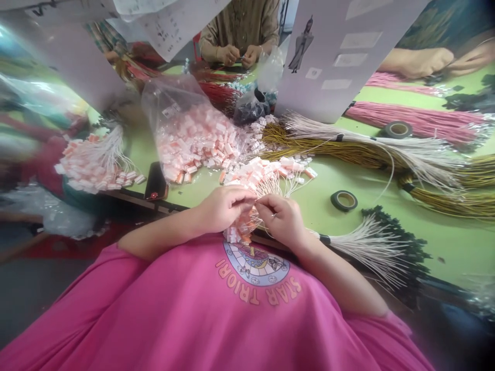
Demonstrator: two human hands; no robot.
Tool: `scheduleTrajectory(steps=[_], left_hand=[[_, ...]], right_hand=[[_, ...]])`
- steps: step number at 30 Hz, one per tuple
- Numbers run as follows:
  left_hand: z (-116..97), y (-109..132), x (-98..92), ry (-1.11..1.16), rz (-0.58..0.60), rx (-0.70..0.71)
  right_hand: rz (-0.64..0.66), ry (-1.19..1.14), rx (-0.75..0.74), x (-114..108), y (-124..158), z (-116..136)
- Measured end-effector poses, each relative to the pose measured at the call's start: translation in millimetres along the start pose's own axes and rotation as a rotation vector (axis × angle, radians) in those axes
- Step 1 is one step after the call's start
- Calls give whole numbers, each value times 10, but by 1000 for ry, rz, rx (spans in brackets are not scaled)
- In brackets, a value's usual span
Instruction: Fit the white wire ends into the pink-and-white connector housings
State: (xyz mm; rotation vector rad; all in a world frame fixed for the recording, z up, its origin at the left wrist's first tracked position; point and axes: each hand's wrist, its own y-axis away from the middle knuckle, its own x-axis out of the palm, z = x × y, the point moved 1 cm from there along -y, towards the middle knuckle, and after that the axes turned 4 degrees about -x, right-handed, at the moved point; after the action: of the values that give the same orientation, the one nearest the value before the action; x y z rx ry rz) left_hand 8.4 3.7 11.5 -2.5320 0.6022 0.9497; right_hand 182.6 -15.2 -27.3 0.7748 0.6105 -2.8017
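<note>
Pinched, both of them: our left hand (222, 208) and right hand (284, 217) have fingertips together over white wires (270, 188) with pinkish connectors (253, 170), near edge of the desk (317, 206). We've room rightward before the tape roll (344, 209). Can't tell what's between our fingers; olive wires (340, 151) get cut off rightward.

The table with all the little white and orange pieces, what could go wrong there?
Some of the little pieces sit at the near edge of the green table, so they might slip off. The thin white wires crowd together by the left fingers and right fingers, so they could tangle. And the dark flat object lies at the table's edge near the left forearm, so a bump might knock it down.
</note>
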Motion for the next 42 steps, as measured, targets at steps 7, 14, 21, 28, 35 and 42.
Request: scheduleTrajectory(steps=[7,14,21,28,35,42], left_hand=[[-57,20,-33,-4,56,40],[118,-11,-341,-64,52,124],[1158,-309,-452,-427,-253,-255],[1352,-370,-371,-542,-192,-287],[789,-159,-490,29,-263,-312],[-95,99,-220,705,189,-440]], right_hand=[[51,11,-28,-41,22,17],[77,-175,-146,-172,-27,1],[119,-533,-157,-139,-87,-105],[59,-546,-172,-121,-106,-103],[-140,-320,-31,-85,-78,-99],[-146,-32,-91,-77,-25,65]])
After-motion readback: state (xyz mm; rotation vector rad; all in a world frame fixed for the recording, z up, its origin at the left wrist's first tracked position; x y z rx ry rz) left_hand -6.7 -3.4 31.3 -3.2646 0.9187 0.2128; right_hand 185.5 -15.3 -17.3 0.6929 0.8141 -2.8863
